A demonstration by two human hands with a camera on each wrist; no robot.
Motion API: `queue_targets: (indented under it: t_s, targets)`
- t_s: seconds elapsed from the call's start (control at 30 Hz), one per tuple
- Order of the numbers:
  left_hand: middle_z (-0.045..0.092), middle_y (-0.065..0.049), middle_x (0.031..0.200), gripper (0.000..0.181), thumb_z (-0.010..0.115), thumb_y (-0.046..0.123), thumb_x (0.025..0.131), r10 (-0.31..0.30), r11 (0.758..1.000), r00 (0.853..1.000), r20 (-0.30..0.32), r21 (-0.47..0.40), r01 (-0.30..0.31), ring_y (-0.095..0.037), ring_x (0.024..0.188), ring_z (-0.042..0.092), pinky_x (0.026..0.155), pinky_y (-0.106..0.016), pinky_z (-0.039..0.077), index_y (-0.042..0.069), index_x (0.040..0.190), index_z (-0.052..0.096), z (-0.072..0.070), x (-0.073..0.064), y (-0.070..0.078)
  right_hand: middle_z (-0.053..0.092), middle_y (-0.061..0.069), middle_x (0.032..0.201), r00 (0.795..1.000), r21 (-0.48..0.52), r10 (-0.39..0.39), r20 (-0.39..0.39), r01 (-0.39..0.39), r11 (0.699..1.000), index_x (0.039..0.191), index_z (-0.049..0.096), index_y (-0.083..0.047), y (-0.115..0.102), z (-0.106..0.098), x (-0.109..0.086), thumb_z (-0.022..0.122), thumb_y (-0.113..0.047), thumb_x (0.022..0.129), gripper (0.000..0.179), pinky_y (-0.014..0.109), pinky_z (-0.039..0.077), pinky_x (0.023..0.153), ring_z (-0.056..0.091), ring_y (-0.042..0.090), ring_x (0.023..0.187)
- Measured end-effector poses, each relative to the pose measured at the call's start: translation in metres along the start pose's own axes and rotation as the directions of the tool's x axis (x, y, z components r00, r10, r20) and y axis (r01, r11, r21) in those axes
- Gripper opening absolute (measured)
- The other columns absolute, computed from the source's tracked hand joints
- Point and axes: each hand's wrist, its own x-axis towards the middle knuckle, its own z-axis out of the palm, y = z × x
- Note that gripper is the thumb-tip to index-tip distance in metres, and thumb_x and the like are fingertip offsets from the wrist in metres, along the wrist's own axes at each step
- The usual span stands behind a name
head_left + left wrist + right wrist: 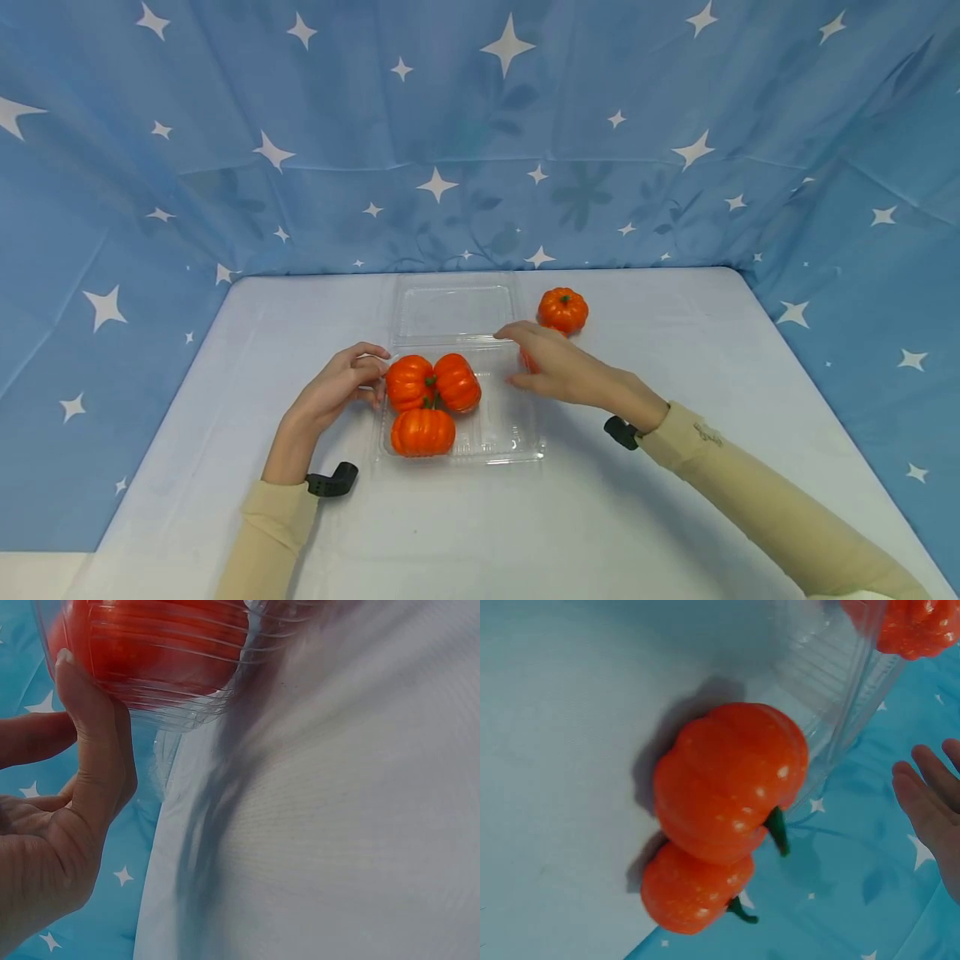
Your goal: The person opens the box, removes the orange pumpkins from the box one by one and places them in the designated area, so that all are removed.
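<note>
A clear plastic clamshell container (510, 417) stands on the table with three small orange toy pumpkins (423, 432) in its left half. My left hand (337, 385) is at the container's left side, and its fingertips (66, 664) touch the outside of the ribbed wall in the left wrist view. Over the container's right edge hovers my right hand (562, 367), its fingers apart and holding nothing. Two more pumpkins lie right of the container: a far one (563, 311) in plain sight and a nearer one (731, 780), mostly hidden behind my right hand in the head view.
The container's lid (457, 310) lies folded back toward the table's far edge. A white cloth covers the table (675, 333). Blue curtain (480, 125) with white stars hangs behind it and along both sides.
</note>
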Motion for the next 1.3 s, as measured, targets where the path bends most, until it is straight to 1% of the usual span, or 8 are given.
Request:
queue_targets:
  t_s: [0.03,0.13,0.27,0.33,0.6,0.83,1.07,1.3]
  targets:
    - [0.061,-0.006,0.081,0.036,0.045,0.003,0.103,0.000,1.000,1.000,-0.001,-0.001,0.000,-0.017,0.064,0.058,0.061,-0.031,0.058,-0.010,0.136,0.042,0.000,0.000,0.000,0.059,0.015,0.143,1.000,0.004,-0.006,0.010,0.006,1.000,0.143,0.055,-0.002,-0.002,0.000,0.002,0.077,-0.018,0.092,0.057,0.047,0.052,0.106,0.059,0.030,0.123]
    - [0.061,-0.006,0.082,0.036,0.045,0.003,0.102,0.000,1.000,1.000,-0.002,-0.003,0.000,-0.017,0.063,0.059,0.061,-0.030,0.058,-0.010,0.136,0.042,-0.001,0.000,0.000,0.060,0.013,0.142,0.999,-0.006,-0.017,0.043,0.018,1.000,0.142,0.056,-0.002,-0.007,0.000,0.010,0.076,-0.020,0.092,0.056,0.045,0.053,0.105,0.061,0.029,0.120]
    - [0.062,-0.006,0.083,0.036,0.045,0.002,0.102,0.000,1.000,1.000,-0.002,-0.003,0.000,-0.017,0.064,0.059,0.061,-0.030,0.059,-0.010,0.136,0.042,-0.001,0.000,0.001,0.059,0.012,0.144,0.996,-0.022,-0.018,0.092,0.021,1.000,0.142,0.056,-0.002,-0.014,0.001,0.022,0.076,-0.021,0.092,0.056,0.046,0.049,0.111,0.056,0.031,0.134]
    - [0.062,-0.005,0.084,0.036,0.045,0.002,0.102,-0.005,1.000,1.000,-0.004,-0.002,0.005,-0.017,0.064,0.059,0.061,-0.030,0.058,-0.010,0.136,0.042,-0.001,0.000,0.001,0.059,0.011,0.145,0.993,-0.024,-0.019,0.116,0.022,0.999,0.141,0.057,-0.002,-0.018,0.002,0.029,0.076,-0.021,0.092,0.056,0.046,0.048,0.112,0.055,0.030,0.136]
    - [0.062,-0.006,0.082,0.036,0.045,0.003,0.102,-0.017,1.000,1.000,0.002,0.004,0.017,-0.018,0.064,0.058,0.061,-0.031,0.058,-0.009,0.136,0.042,-0.001,0.000,0.001,0.061,0.013,0.142,0.975,-0.013,-0.051,0.218,0.055,0.998,0.140,0.059,-0.001,-0.030,0.012,0.054,0.077,-0.027,0.093,0.056,0.044,0.049,0.111,0.057,0.030,0.132]
    - [0.062,-0.007,0.083,0.036,0.045,0.003,0.102,-0.004,1.000,1.000,-0.002,0.004,0.004,-0.018,0.065,0.059,0.062,-0.031,0.059,-0.010,0.136,0.042,-0.001,0.001,0.001,0.064,0.014,0.137,0.965,0.000,-0.073,0.251,0.076,0.997,0.137,0.062,0.000,-0.038,0.019,0.071,0.075,-0.026,0.095,0.051,0.041,0.050,0.110,0.059,0.029,0.128]
    - [0.062,-0.006,0.082,0.036,0.046,0.003,0.103,-0.006,1.000,1.000,0.005,0.004,0.006,-0.018,0.065,0.058,0.062,-0.031,0.059,-0.010,0.136,0.042,0.000,0.001,-0.001,0.068,0.012,0.131,0.953,-0.022,-0.090,0.289,0.101,0.995,0.133,0.065,0.001,-0.038,0.024,0.072,0.075,-0.017,0.095,0.043,0.037,0.053,0.106,0.063,0.025,0.120]
    - [0.061,-0.006,0.080,0.036,0.047,0.004,0.103,-0.006,1.000,1.000,0.003,-0.002,0.006,-0.017,0.064,0.058,0.062,-0.030,0.058,-0.010,0.135,0.041,0.000,0.001,0.000,0.067,0.010,0.134,0.953,-0.033,-0.050,0.298,0.063,0.997,0.136,0.063,-0.001,-0.028,0.019,0.063,0.077,-0.021,0.093,0.049,0.037,0.052,0.107,0.062,0.023,0.122]
